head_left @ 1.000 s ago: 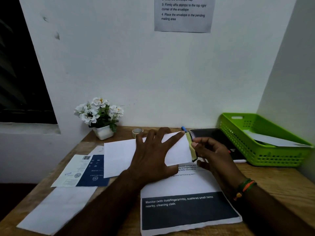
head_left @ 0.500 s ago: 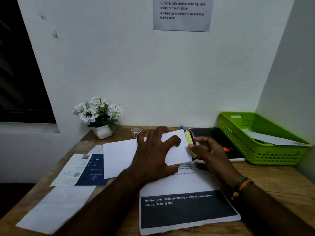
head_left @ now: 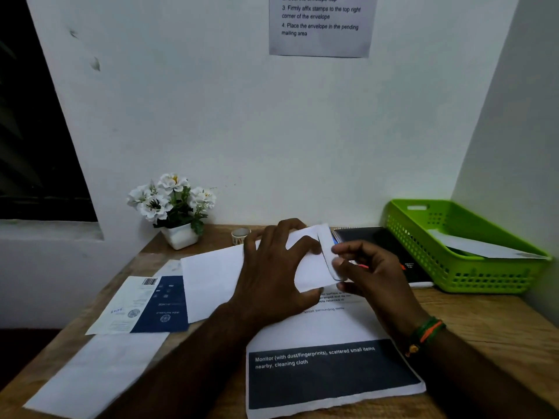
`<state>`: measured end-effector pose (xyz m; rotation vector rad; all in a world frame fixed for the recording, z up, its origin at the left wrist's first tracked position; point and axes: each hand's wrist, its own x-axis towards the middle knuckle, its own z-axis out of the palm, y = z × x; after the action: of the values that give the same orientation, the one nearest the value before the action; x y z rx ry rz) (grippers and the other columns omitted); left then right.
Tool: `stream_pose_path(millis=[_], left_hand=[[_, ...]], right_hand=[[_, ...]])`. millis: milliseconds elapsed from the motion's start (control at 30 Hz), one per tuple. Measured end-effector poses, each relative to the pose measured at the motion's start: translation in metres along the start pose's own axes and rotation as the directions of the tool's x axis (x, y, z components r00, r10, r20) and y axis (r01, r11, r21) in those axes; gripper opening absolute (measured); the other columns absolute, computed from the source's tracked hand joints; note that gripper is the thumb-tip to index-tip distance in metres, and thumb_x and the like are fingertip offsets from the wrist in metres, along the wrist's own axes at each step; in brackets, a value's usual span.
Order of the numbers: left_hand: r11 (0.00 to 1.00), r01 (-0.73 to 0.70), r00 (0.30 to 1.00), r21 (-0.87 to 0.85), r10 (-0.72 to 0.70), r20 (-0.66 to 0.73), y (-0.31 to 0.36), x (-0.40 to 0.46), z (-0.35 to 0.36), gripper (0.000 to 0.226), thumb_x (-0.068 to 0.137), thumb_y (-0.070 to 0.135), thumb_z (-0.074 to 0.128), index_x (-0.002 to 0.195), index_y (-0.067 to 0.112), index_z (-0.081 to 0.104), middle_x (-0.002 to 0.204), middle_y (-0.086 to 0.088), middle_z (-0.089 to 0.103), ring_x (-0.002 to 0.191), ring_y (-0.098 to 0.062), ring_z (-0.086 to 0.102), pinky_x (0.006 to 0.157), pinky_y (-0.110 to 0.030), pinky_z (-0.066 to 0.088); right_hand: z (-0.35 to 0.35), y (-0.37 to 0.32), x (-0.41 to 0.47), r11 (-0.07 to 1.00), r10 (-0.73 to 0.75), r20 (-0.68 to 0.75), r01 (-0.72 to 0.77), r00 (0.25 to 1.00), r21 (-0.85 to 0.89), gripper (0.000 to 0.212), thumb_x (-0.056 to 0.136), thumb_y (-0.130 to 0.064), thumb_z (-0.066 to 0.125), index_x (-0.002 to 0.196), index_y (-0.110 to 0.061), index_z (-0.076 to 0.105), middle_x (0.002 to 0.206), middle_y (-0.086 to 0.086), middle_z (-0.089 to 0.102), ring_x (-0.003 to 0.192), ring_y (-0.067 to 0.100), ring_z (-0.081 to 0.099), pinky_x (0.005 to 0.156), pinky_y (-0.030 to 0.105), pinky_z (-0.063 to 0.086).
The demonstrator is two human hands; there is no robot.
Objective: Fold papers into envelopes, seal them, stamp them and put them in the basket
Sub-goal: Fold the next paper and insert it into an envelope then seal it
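A white envelope [head_left: 211, 276] lies lengthwise in the middle of the wooden desk. My left hand [head_left: 272, 276] presses down on its right half with fingers spread. My right hand [head_left: 366, 270] pinches the envelope's end flap [head_left: 328, 252], which is folded over onto the envelope's right end. A green plastic basket [head_left: 423, 255] stands at the right against the wall, with one white envelope [head_left: 478, 246] lying in it.
A printed sheet [head_left: 329, 370] with a dark band lies near the front edge. A blue-and-white leaflet [head_left: 142, 303] and a plain white paper [head_left: 93, 376] lie at the left. A flower pot [head_left: 178, 234], a small tape roll [head_left: 240, 235] and a black notebook [head_left: 381, 246] stand by the wall.
My right hand has turned the flap over onto the envelope, hiding its yellow adhesive strip. My left hand's fingers have drawn back slightly from the right end.
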<state>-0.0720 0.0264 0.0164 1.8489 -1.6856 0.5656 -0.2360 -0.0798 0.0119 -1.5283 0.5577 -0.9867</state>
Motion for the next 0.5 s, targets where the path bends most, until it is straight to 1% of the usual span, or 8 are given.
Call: stream_pose_path(millis=[100, 167, 233, 267, 333, 367, 433, 500], left_hand=[[0.998, -0.054, 0.995, -0.034, 0.051, -0.087, 0.005, 0.003, -0.004, 0.06, 0.069, 0.069, 0.072, 0.12, 0.04, 0.059, 0.146, 0.007, 0.043, 0.131, -0.018, 0.046, 0.11, -0.048, 0.031], [0.993, -0.098, 0.985, -0.064, 0.087, -0.15, 0.009, 0.007, -0.01, 0.06, 0.072, 0.07, 0.074, 0.121, 0.037, 0.065, 0.146, 0.004, 0.047, 0.132, -0.019, 0.047, 0.109, -0.049, 0.034], [0.984, -0.164, 0.961, -0.075, 0.142, -0.237, 0.014, 0.01, -0.016, 0.057, 0.076, 0.066, 0.076, 0.121, 0.031, 0.07, 0.144, 0.0, 0.051, 0.13, -0.022, 0.05, 0.106, -0.051, 0.036], [0.978, -0.196, 0.942, -0.068, 0.169, -0.291, 0.018, 0.011, -0.02, 0.054, 0.079, 0.061, 0.077, 0.121, 0.028, 0.072, 0.143, -0.002, 0.053, 0.129, -0.024, 0.05, 0.105, -0.051, 0.038], [0.972, -0.227, 0.892, -0.052, 0.187, -0.411, 0.027, 0.01, -0.026, 0.046, 0.082, 0.051, 0.079, 0.119, 0.023, 0.076, 0.142, -0.008, 0.054, 0.128, -0.031, 0.049, 0.105, -0.049, 0.04], [0.974, -0.221, 0.867, -0.054, 0.171, -0.469, 0.032, 0.01, -0.029, 0.042, 0.084, 0.046, 0.08, 0.118, 0.021, 0.077, 0.14, -0.01, 0.055, 0.127, -0.033, 0.048, 0.104, -0.046, 0.04], [0.972, -0.204, 0.829, -0.121, 0.105, -0.55, 0.041, 0.009, -0.032, 0.034, 0.085, 0.037, 0.081, 0.115, 0.019, 0.079, 0.129, -0.011, 0.057, 0.118, -0.032, 0.05, 0.098, -0.041, 0.044], [0.911, -0.225, 0.847, -0.347, 0.007, -0.532, 0.049, 0.008, -0.033, 0.03, 0.087, 0.027, 0.081, 0.113, 0.014, 0.079, 0.114, -0.007, 0.059, 0.108, -0.025, 0.057, 0.09, -0.035, 0.048]], right_hand=[[-0.002, -0.004, 0.002, 0.994, -0.033, -0.053, 0.038, 0.998, 0.098, 0.029, 0.086, 0.0, 0.074, 0.111, -0.015, 0.068, 0.084, 0.006, 0.069, 0.075, 0.014, 0.066, 0.063, 0.029, 0.055], [-0.004, -0.008, 0.004, 0.982, -0.018, -0.068, 0.031, 0.998, 0.188, 0.033, 0.085, -0.001, 0.074, 0.115, -0.011, 0.068, 0.086, 0.013, 0.07, 0.078, 0.02, 0.064, 0.064, 0.03, 0.053], [-0.004, -0.016, 0.002, 0.967, -0.009, -0.082, 0.03, 0.997, 0.252, 0.021, 0.084, -0.001, 0.073, 0.104, -0.007, 0.071, 0.087, 0.012, 0.073, 0.077, 0.021, 0.065, 0.061, 0.026, 0.054], [-0.004, -0.02, 0.001, 0.962, -0.023, -0.094, 0.048, 0.995, 0.269, 0.014, 0.083, -0.001, 0.073, 0.095, -0.009, 0.072, 0.084, 0.008, 0.074, 0.074, 0.019, 0.066, 0.06, 0.025, 0.054], [-0.004, -0.03, -0.002, 0.949, -0.126, -0.151, 0.163, 0.981, 0.271, 0.014, 0.08, -0.003, 0.075, 0.082, -0.018, 0.073, 0.079, 0.001, 0.075, 0.07, 0.014, 0.068, 0.059, 0.025, 0.054], [-0.004, -0.036, -0.005, 0.938, -0.217, -0.2, 0.261, 0.955, 0.227, 0.018, 0.079, -0.003, 0.076, 0.078, -0.021, 0.073, 0.078, -0.002, 0.075, 0.07, 0.012, 0.069, 0.06, 0.025, 0.056], [-0.005, -0.045, -0.01, 0.888, -0.43, -0.285, 0.459, 0.857, 0.039, 0.029, 0.082, 0.002, 0.075, 0.075, -0.025, 0.072, 0.076, -0.009, 0.074, 0.071, 0.006, 0.068, 0.066, 0.022, 0.057], [-0.004, -0.049, -0.017, 0.806, -0.586, -0.301, 0.579, 0.753, -0.121, 0.028, 0.084, 0.006, 0.073, 0.081, -0.021, 0.067, 0.077, -0.016, 0.072, 0.074, 0.001, 0.067, 0.071, 0.019, 0.055]])
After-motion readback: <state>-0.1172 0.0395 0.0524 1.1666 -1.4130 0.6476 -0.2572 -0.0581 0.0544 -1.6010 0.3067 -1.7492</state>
